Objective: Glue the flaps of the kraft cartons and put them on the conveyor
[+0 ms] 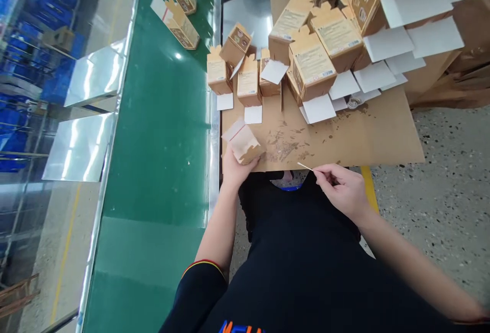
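My left hand [236, 169] grips a small cardboard box [245, 144] near the front left corner of the cardboard-covered table. The box has a pale flap with a red strip on its upper left side and a notched edge facing me. Between the thumb and fingers of my right hand [340, 185] is a thin white stick [305, 166], its tip pointing left toward the table's front edge. Small brown cardboard scraps [287, 147] lie scattered between the hands. Past the held box stand several printed cardboard boxes [248, 82] with white flaps hanging out.
A green conveyor belt [161, 144] with a metal rail runs along the left, carrying several boxes [181, 24] at its far end. Larger boxes [312, 62] are piled at the back right of the table [383, 134]. A roll of tape [354, 102] lies beside their flaps. Another person's arm shows at the top.
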